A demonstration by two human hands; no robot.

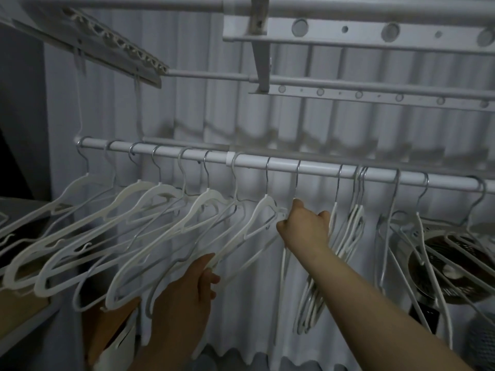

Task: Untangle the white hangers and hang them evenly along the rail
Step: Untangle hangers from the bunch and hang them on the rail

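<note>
A white rail point(316, 169) runs across the view, sloping down to the right. Several white hangers point(128, 223) hang spaced along its left half, swung towards me on the left. My right hand point(305, 223) is closed around the neck of one hanger point(296, 180) near the rail's middle. Just right of that hand a tight bunch of hangers point(348, 231) hangs together. My left hand point(187, 290) grips the lower bar of a hanger point(241, 236) left of the right hand. A few more hangers point(417, 236) hang at the far right.
A white pleated curtain point(241, 116) fills the background behind the rail. Overhead is a white drying rack with perforated bars point(375, 95). A round fan point(450, 266) stands at the lower right behind the hangers. Brown boxes point(112, 328) sit at the lower left.
</note>
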